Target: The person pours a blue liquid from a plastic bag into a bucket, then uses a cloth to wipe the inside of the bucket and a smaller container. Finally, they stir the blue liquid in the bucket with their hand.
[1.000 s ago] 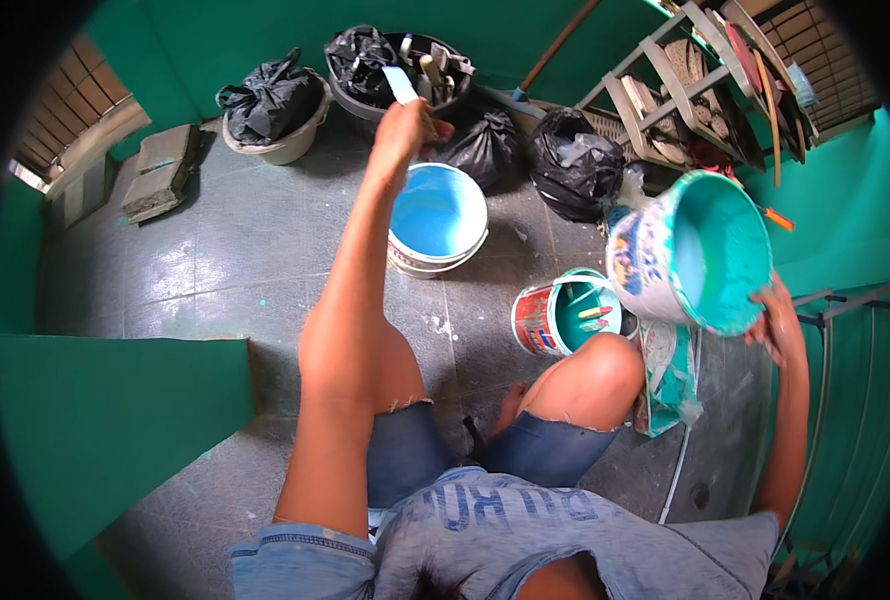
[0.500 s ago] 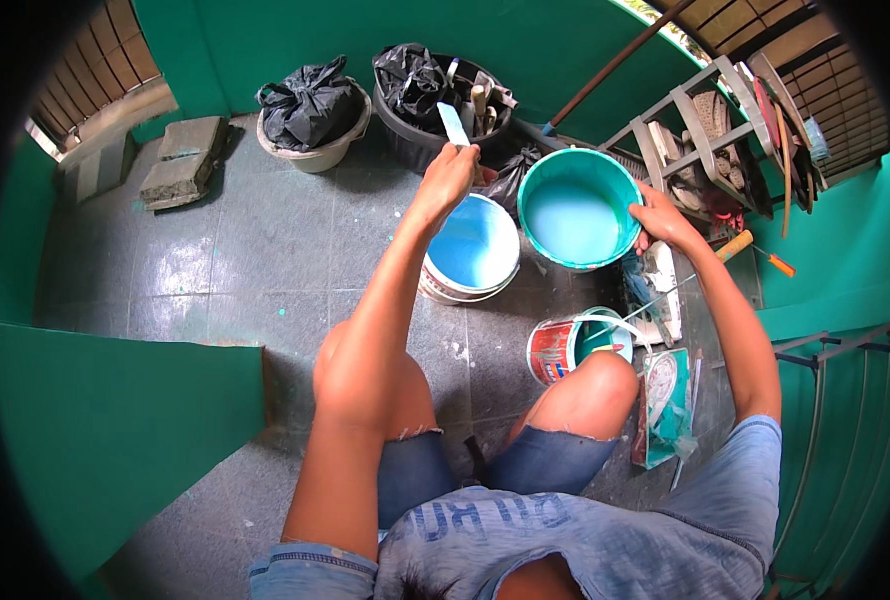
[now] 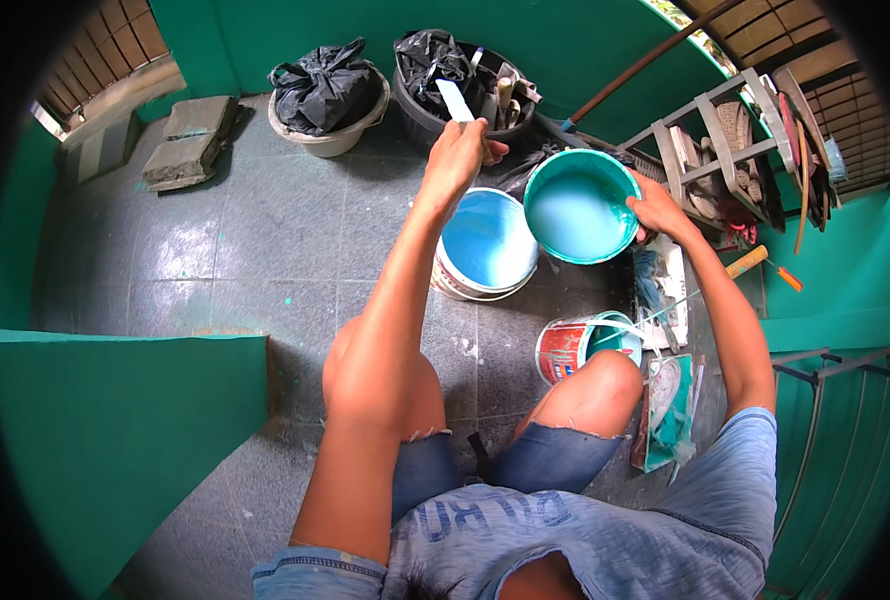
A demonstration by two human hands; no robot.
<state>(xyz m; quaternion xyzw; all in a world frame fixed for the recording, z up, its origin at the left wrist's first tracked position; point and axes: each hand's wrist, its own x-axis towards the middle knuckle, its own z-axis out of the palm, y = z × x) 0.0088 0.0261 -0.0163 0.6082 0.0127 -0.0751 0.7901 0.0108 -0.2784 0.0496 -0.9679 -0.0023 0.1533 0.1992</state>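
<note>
My left hand (image 3: 458, 165) is closed round one end of a flat, pale stick (image 3: 454, 101), which points away from me. Under that wrist a white bucket (image 3: 455, 281) stands on the floor, its inside coated blue. To its right, my right hand (image 3: 658, 207) grips the rim of a green bucket (image 3: 578, 166). Pale blue, milky liquid (image 3: 575, 215) lies inside it. The green bucket's left edge comes close to the white bucket's rim; whether they touch I cannot tell.
By my right knee are a bucket with a red label (image 3: 562, 350) and a green-stained paint tray (image 3: 673, 415). A paint roller (image 3: 747, 262) lies beyond. Behind stand a basin with a black bag (image 3: 330, 145), a black tub (image 3: 413, 115) and a shoe rack (image 3: 710, 130). A green low wall (image 3: 135, 420) is left.
My left hand and the stick have moved slightly farther from me. The green bucket has shifted a little closer to the white one. The whole view has drifted slightly.
</note>
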